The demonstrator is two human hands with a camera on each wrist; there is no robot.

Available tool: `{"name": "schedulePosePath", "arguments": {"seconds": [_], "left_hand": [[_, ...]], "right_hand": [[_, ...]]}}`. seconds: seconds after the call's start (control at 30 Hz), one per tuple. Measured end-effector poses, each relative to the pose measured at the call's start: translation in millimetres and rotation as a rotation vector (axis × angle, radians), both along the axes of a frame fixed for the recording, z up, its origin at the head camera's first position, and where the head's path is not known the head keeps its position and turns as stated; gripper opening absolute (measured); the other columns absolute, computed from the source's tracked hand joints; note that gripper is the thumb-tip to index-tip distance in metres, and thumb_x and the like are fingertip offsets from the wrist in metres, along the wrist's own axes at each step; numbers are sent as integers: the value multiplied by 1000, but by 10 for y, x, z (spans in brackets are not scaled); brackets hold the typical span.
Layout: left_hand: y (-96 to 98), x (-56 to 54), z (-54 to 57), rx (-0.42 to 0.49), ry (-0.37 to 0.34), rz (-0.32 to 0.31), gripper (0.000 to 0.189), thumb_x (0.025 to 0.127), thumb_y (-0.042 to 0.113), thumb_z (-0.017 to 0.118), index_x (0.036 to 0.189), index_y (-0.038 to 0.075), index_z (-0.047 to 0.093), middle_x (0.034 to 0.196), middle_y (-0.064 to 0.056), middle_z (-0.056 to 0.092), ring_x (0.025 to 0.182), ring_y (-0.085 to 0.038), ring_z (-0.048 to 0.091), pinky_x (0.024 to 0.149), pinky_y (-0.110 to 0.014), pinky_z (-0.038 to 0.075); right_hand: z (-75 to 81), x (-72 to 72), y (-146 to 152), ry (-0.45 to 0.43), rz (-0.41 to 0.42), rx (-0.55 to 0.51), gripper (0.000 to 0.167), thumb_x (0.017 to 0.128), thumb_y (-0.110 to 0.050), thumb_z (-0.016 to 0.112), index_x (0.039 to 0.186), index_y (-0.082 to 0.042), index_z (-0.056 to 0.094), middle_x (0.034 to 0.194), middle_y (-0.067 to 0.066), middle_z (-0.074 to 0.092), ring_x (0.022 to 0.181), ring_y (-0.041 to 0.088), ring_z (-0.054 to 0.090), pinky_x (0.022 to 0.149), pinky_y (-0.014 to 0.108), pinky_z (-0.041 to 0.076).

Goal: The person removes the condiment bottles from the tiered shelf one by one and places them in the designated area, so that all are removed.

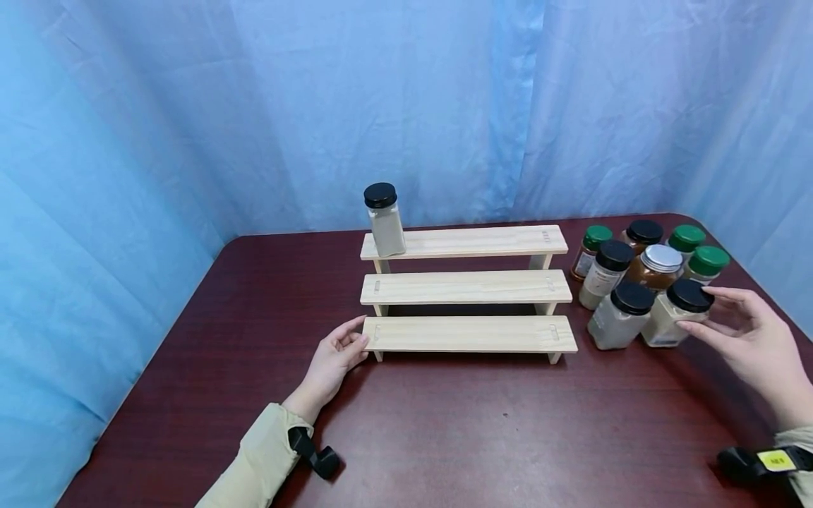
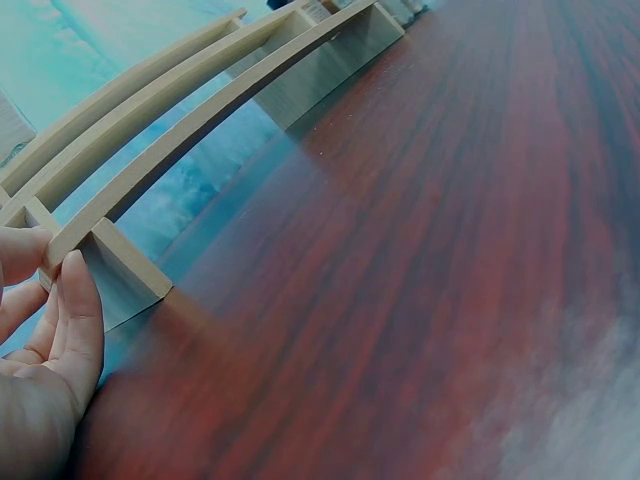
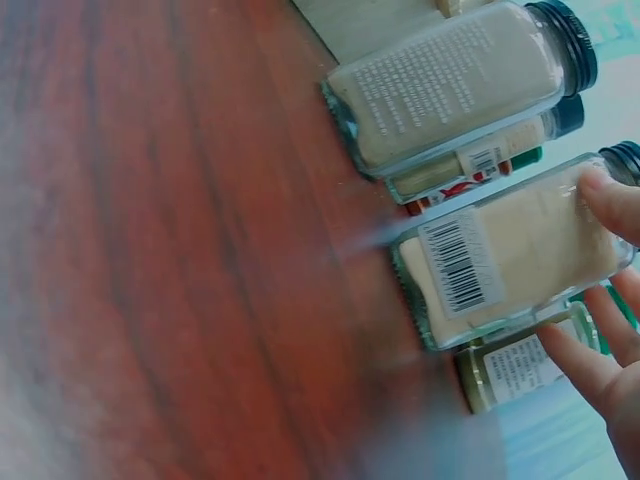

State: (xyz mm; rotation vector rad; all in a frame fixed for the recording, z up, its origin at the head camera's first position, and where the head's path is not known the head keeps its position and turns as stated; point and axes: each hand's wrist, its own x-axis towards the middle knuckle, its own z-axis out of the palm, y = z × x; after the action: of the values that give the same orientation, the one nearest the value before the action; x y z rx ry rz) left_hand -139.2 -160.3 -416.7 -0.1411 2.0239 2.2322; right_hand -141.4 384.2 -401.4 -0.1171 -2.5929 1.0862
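A three-step wooden rack [image 1: 468, 333] stands mid-table. My left hand [image 1: 338, 360] pinches the left end of its lowest board; the left wrist view shows thumb and fingertip on either side of the board's tip [image 2: 72, 240]. At the right, my right hand [image 1: 756, 346] grips a square glass spice jar [image 1: 668, 321] near its black lid, thumb in front and fingers on the far side. Pale powder and a barcode label show on this jar [image 3: 510, 255] in the right wrist view. Another black-lidded jar [image 1: 384, 226] stands upright on the top step's left end.
Several more jars crowd around the gripped one: a black-lidded jar [image 1: 621, 321] to its left, a silver-lidded jar [image 1: 657, 267] behind, and green-lidded jars [image 1: 708, 261] at the back right. Blue curtains [image 1: 381, 106] hang behind and beside the dark red table [image 1: 470, 430].
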Motion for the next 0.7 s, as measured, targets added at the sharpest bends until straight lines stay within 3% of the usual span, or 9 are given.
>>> {"name": "schedulePosePath", "arguments": {"seconds": [0.1, 0.17, 0.23, 0.33, 0.4, 0.5, 0.57, 0.6, 0.7], "left_hand": [[-1, 0, 0, 1, 0, -2, 48, 94, -3, 51, 140, -4, 39, 84, 6, 53, 72, 0, 54, 68, -14, 50], [0, 0, 0, 3, -1, -2, 48, 94, -4, 51, 140, -4, 39, 84, 6, 53, 72, 0, 54, 68, -14, 50], [5, 1, -4, 6, -3, -2, 48, 94, -4, 50, 140, -4, 39, 83, 6, 53, 72, -1, 55, 68, -14, 51], [11, 1, -14, 9, -6, -1, 48, 94, -4, 50, 140, -3, 40, 83, 6, 53, 72, -1, 55, 68, -14, 51], [12, 0, -20, 12, -7, -1, 48, 94, -5, 50, 140, -3, 40, 83, 5, 54, 72, -1, 55, 68, -14, 51], [10, 0, -22, 14, -9, -1, 48, 94, -5, 50, 140, -3, 39, 83, 6, 54, 71, -1, 55, 68, -14, 51], [8, 1, -16, 12, -7, -3, 48, 94, -5, 50, 140, -3, 39, 82, 6, 53, 71, 0, 55, 68, -14, 51], [6, 2, -12, 10, -6, -3, 48, 94, -4, 50, 140, -3, 39, 82, 6, 53, 71, 0, 55, 68, -14, 51], [1, 3, -1, 4, -3, -8, 48, 94, -4, 50, 141, -3, 39, 83, 7, 53, 72, 0, 54, 69, -13, 51]], "right_hand": [[-34, -30, 73, 3, -11, -7, 53, 88, -16, 66, 136, -20, 44, 111, -15, 45, 82, -23, 47, 55, 0, 42], [-3, -25, 96, 24, 0, -30, 52, 89, -15, 65, 136, -26, 44, 110, -24, 42, 85, -22, 48, 57, -1, 42], [93, -5, 81, 75, 30, -103, 52, 88, -7, 64, 133, -26, 47, 107, -30, 42, 84, -26, 43, 61, -2, 41], [271, 21, 26, 192, 76, -191, 51, 86, 5, 62, 128, -21, 52, 106, -29, 49, 90, -20, 49, 68, -3, 41], [239, -65, 135, 285, 76, -187, 51, 85, 9, 62, 127, -18, 53, 109, -27, 53, 96, -16, 51, 73, -3, 40], [321, -107, 138, 338, 38, -162, 50, 85, 9, 61, 130, -13, 53, 112, -26, 52, 100, -13, 50, 77, -3, 38], [410, -108, 87, 350, 15, -154, 51, 86, 7, 61, 132, -13, 52, 113, -26, 51, 101, -12, 49, 76, -2, 38], [526, -61, -25, 344, 14, -169, 50, 87, 8, 59, 131, -14, 52, 112, -27, 49, 100, -13, 48, 76, -3, 37], [705, -21, -219, 348, 56, -201, 48, 88, 8, 58, 129, -15, 54, 112, -25, 50, 100, -12, 48, 77, -2, 37]]}}
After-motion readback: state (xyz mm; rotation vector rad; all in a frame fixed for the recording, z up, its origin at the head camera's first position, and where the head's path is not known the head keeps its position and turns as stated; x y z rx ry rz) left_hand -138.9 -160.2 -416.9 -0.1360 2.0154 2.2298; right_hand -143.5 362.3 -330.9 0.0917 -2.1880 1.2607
